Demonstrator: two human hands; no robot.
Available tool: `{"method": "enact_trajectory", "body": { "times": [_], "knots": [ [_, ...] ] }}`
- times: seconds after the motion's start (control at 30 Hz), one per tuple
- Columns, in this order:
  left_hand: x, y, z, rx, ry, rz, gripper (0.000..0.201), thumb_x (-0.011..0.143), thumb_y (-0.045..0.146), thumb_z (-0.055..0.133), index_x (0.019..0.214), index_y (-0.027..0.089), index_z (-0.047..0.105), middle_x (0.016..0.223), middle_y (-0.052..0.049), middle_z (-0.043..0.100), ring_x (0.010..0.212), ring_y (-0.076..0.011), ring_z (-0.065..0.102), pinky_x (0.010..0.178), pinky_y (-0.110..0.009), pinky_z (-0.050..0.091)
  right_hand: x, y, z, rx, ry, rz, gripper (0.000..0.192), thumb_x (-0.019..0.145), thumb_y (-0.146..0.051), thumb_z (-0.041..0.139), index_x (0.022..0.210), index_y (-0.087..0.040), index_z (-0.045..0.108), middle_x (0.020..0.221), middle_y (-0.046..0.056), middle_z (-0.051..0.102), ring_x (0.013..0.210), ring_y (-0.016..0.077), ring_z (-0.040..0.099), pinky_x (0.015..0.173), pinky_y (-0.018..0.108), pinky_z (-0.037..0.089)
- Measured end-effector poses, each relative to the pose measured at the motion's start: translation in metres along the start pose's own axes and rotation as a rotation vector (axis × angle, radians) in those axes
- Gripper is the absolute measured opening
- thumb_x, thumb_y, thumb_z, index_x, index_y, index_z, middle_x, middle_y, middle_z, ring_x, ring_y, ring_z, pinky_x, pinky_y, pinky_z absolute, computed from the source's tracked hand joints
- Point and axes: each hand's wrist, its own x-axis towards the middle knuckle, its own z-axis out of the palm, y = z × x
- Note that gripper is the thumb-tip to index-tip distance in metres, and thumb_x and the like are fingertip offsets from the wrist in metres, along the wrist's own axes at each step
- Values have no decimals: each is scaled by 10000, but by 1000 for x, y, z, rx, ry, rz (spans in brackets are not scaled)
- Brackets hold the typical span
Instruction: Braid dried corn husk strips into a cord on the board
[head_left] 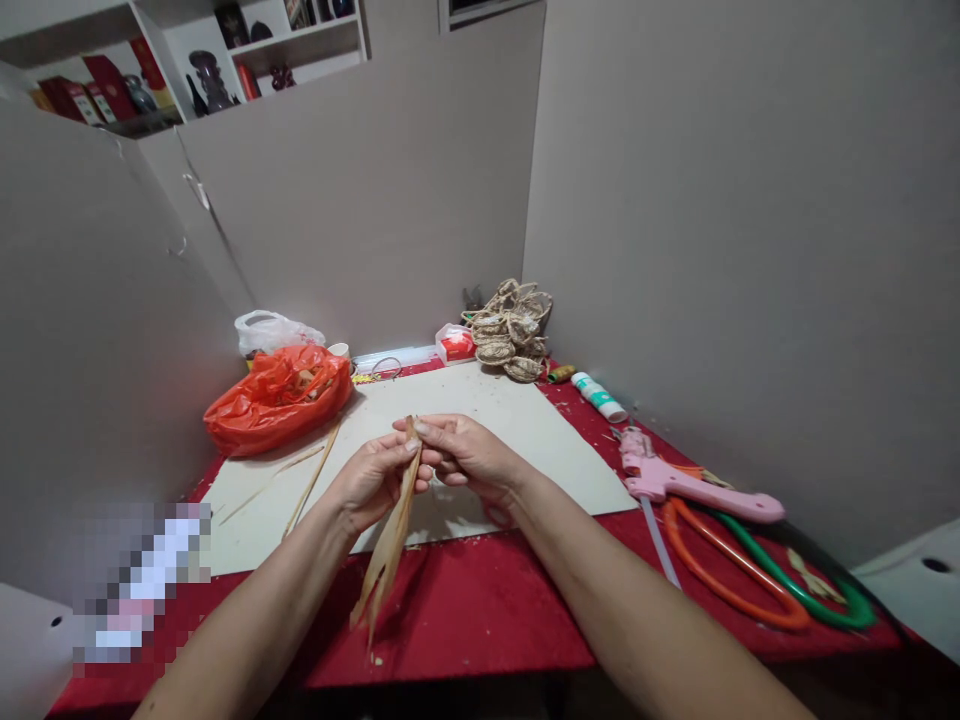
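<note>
My left hand [373, 480] and right hand [463, 455] meeting at frame centre, both pinched shut on dried leaf strip [391, 540], strip hanging toward lower centre over red table [480, 610], forearms angled inward, beige mat [510, 420] behind

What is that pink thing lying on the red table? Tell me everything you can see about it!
It looks like a pink glue gun, seemingly plastic, lying on its side on the red table at the person's right. Its handle end points toward the wall and its long body stretches right. A pale translucent stick pokes out below it. It lies beside an orange hoop and a green hoop. No hand touches it.
</note>
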Motion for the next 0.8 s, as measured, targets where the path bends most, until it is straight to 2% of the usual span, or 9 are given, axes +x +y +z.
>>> {"method": "enact_trajectory", "body": {
  "times": [0.13, 0.33, 0.53, 0.7, 0.8],
  "knots": [
    [-3, 1, 0, 8, 16, -8, 167, 757, 206, 688, 860, 75, 675, 804, -115, 713, 600, -115, 642, 587, -216, 529, -1, -1, 0, -14, -31, 20, 472, 805, -500, 600, 1099, -132, 634, 500, -100, 328, 385, 22, 181, 354, 146, 131],
    [-11, 1, -2, 26, -1, -37, 172, 732, 202, 703, 838, 67, 690, 857, -143, 716, 617, -132, 655, 630, -239, 535, -1, 0, 2, -20, -42, 28, 451, 792, -492, 617, 1045, -119, 635, 479, -98, 356, 367, 20, 177, 350, 155, 122],
    [-15, 1, -6, 11, -38, -66, 163, 760, 176, 646, 851, 50, 693, 852, -165, 713, 674, -167, 678, 705, -278, 532, 1, 3, 5, -33, -39, -25, 389, 783, -483, 628, 893, -110, 628, 455, -90, 385, 353, 25, 244, 335, 153, 142],
    [-13, 2, -3, -82, -15, -88, 197, 777, 249, 598, 840, 78, 673, 774, -128, 703, 671, -186, 668, 691, -311, 533, 4, 9, 4, -139, -4, -82, 381, 789, -510, 607, 796, -129, 602, 460, -77, 417, 353, 32, 293, 344, 165, 189],
    [-9, -1, 1, -115, 57, -58, 204, 768, 301, 646, 838, 109, 636, 674, -50, 644, 567, -122, 607, 553, -233, 504, 4, 10, 5, -208, 72, -114, 372, 784, -507, 609, 740, -137, 601, 504, -58, 463, 371, 31, 310, 349, 169, 202]
  ]
}}
